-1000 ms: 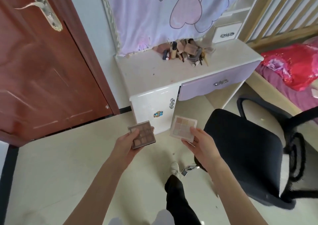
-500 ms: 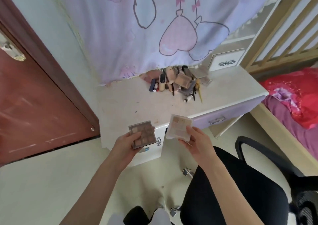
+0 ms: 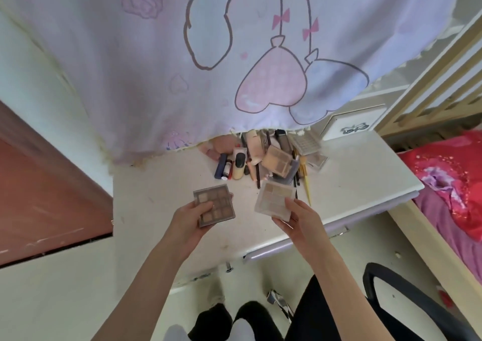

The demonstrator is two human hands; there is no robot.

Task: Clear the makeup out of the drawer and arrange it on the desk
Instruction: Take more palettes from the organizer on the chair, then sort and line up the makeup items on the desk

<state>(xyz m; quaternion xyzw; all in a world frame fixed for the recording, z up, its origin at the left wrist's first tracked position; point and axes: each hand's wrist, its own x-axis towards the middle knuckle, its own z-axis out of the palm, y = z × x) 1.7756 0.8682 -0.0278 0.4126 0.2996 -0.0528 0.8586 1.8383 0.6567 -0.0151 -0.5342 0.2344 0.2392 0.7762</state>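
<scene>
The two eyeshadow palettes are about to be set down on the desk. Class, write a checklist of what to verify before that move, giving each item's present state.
1. Left hand has a secure hold on the darker palette: ok.
2. Right hand has a secure hold on the paler palette: ok.
3. Both palettes are over the desk, not the floor: ok.
4. Bare desktop lies free in front of the makeup pile: ok.
5. Palette lids are shut: cannot tell.
6. The drawer holds no more makeup: cannot tell; its inside is hidden.
</scene>
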